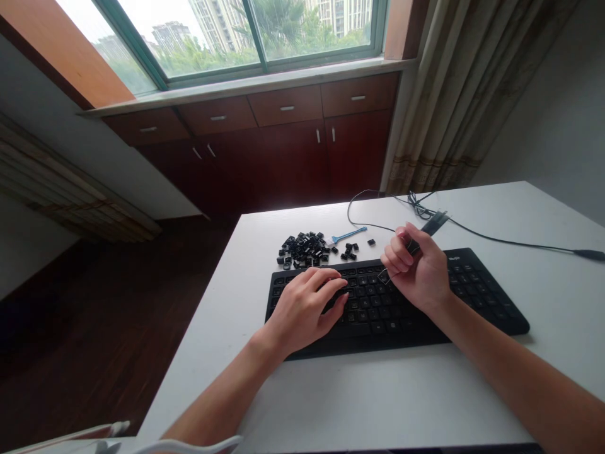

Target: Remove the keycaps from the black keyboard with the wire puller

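Observation:
A black keyboard (363,331) lies on the white table, with keycaps off part of its left side. My left hand (309,302) rests over that left side, fingers bent and apart, with nothing seen in it. Above the keyboard's middle, my right hand (418,268) is closed around a keycap puller (433,222). The puller's dark handle sticks out past the thumb, and its thin wire end points down at the keys. Loose black keycaps (305,248) are heaped behind the keyboard. Several more keycaps (350,250) lie just right of the heap.
Beside the heap lies a small blue brush (347,235) with pale bristles. A black cable (510,239) runs along the back of the white table (222,315), coiled in part. Beyond stand a dark red cabinet (283,157) under a window and a curtain (439,107).

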`<action>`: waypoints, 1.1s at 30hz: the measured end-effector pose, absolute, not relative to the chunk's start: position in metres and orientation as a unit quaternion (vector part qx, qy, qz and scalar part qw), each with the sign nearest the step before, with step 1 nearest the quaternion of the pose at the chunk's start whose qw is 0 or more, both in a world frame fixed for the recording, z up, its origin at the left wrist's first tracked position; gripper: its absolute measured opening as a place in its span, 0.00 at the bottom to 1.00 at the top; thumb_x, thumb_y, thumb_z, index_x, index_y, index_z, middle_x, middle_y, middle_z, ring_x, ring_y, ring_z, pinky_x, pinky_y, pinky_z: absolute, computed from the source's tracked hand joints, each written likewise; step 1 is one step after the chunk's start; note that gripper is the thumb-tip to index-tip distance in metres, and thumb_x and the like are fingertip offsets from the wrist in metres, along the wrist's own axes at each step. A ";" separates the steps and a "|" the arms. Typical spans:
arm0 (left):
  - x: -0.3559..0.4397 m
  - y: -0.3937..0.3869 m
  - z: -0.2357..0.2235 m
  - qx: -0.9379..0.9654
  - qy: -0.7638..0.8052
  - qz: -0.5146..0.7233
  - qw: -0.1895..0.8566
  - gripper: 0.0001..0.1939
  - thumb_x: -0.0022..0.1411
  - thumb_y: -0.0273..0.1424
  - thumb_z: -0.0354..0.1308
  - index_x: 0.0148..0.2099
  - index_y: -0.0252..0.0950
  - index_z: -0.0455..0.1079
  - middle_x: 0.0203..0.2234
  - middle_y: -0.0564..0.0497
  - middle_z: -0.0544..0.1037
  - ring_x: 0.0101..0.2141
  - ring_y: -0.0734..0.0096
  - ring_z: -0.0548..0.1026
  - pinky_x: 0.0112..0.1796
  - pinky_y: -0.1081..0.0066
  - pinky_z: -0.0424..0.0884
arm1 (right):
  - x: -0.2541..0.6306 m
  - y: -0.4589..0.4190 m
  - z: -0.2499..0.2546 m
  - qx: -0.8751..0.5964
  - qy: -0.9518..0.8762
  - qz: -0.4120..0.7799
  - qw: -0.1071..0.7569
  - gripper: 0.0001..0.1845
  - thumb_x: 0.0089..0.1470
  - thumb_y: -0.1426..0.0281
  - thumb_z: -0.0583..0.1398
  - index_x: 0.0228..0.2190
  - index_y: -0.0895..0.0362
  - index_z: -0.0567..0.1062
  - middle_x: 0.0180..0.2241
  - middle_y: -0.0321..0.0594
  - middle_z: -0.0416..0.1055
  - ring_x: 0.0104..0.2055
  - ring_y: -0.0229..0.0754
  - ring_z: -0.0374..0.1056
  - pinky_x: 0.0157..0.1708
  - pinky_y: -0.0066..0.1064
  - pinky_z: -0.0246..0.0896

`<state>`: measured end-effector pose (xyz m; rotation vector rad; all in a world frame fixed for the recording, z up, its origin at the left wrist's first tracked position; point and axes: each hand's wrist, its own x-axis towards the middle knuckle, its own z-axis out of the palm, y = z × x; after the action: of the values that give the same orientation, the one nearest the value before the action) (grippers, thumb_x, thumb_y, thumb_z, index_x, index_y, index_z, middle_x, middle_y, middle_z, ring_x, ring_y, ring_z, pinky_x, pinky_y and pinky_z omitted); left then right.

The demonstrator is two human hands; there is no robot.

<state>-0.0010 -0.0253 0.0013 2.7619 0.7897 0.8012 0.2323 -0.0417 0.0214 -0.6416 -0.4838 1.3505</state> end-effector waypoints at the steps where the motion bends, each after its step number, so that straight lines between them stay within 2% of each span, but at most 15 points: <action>1: -0.001 -0.025 0.001 0.924 0.263 0.267 0.079 0.12 0.69 0.29 0.58 0.54 0.39 0.71 0.47 0.45 0.78 0.45 0.61 0.77 0.45 0.59 0.78 | 0.234 -0.041 0.022 -0.292 -0.215 0.603 0.710 0.13 0.58 0.63 0.64 0.25 0.54 0.72 0.14 0.26 0.49 0.17 0.33 0.44 0.17 0.26 0.47; 4: -0.001 -0.025 0.000 0.924 0.262 0.267 0.078 0.12 0.69 0.29 0.58 0.54 0.39 0.71 0.47 0.45 0.78 0.45 0.61 0.77 0.45 0.59 0.78 | 0.243 -0.039 0.026 -0.290 -0.207 0.592 0.723 0.18 0.58 0.60 0.63 0.22 0.55 0.69 0.13 0.27 0.49 0.16 0.33 0.45 0.16 0.27 0.46; 9: -0.002 -0.025 -0.001 0.924 0.260 0.270 0.077 0.12 0.68 0.29 0.59 0.53 0.39 0.72 0.47 0.46 0.78 0.44 0.62 0.77 0.44 0.61 0.78 | 0.261 -0.038 0.032 -0.282 -0.203 0.567 0.746 0.25 0.59 0.61 0.62 0.16 0.55 0.61 0.14 0.29 0.50 0.16 0.32 0.47 0.17 0.27 0.49; 13: -0.001 -0.025 -0.001 0.924 0.262 0.268 0.082 0.12 0.68 0.29 0.59 0.53 0.39 0.72 0.47 0.46 0.79 0.45 0.61 0.77 0.45 0.60 0.78 | 0.264 -0.037 0.031 -0.285 -0.213 0.562 0.747 0.25 0.59 0.63 0.61 0.15 0.55 0.60 0.14 0.30 0.49 0.17 0.32 0.47 0.17 0.27 0.49; 17: 0.000 -0.026 0.002 0.927 0.246 0.268 0.093 0.13 0.68 0.28 0.59 0.54 0.39 0.72 0.49 0.46 0.79 0.46 0.61 0.78 0.48 0.58 0.77 | 0.249 -0.039 0.027 -0.297 -0.231 0.589 0.715 0.25 0.60 0.64 0.61 0.14 0.55 0.64 0.14 0.31 0.51 0.18 0.33 0.49 0.19 0.28 0.52; 21: 0.001 -0.029 0.005 0.938 0.216 0.252 0.102 0.17 0.68 0.30 0.59 0.58 0.41 0.72 0.53 0.47 0.79 0.50 0.58 0.77 0.51 0.55 0.76 | 0.224 -0.044 0.022 -0.352 -0.263 0.595 0.673 0.23 0.59 0.65 0.65 0.16 0.56 0.65 0.16 0.32 0.55 0.19 0.34 0.51 0.20 0.28 0.52; 26: 0.001 -0.030 0.003 0.945 0.200 0.240 0.101 0.19 0.68 0.32 0.59 0.60 0.41 0.71 0.55 0.47 0.78 0.53 0.55 0.76 0.52 0.54 0.76 | 0.203 -0.048 0.017 -0.363 -0.276 0.575 0.680 0.23 0.58 0.62 0.67 0.20 0.56 0.65 0.20 0.30 0.55 0.22 0.33 0.51 0.22 0.28 0.53; 33: 0.002 -0.030 0.001 0.948 0.188 0.238 0.096 0.17 0.69 0.32 0.59 0.58 0.38 0.73 0.53 0.47 0.80 0.53 0.56 0.77 0.51 0.56 0.76 | 0.198 -0.047 0.010 -0.344 -0.297 0.579 0.676 0.22 0.60 0.60 0.66 0.23 0.55 0.64 0.21 0.30 0.54 0.23 0.33 0.51 0.24 0.28 0.54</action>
<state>0.0021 -0.0304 0.0008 2.8090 0.5565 0.7064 0.1976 -0.0471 0.0102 -0.7738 -0.6682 1.3028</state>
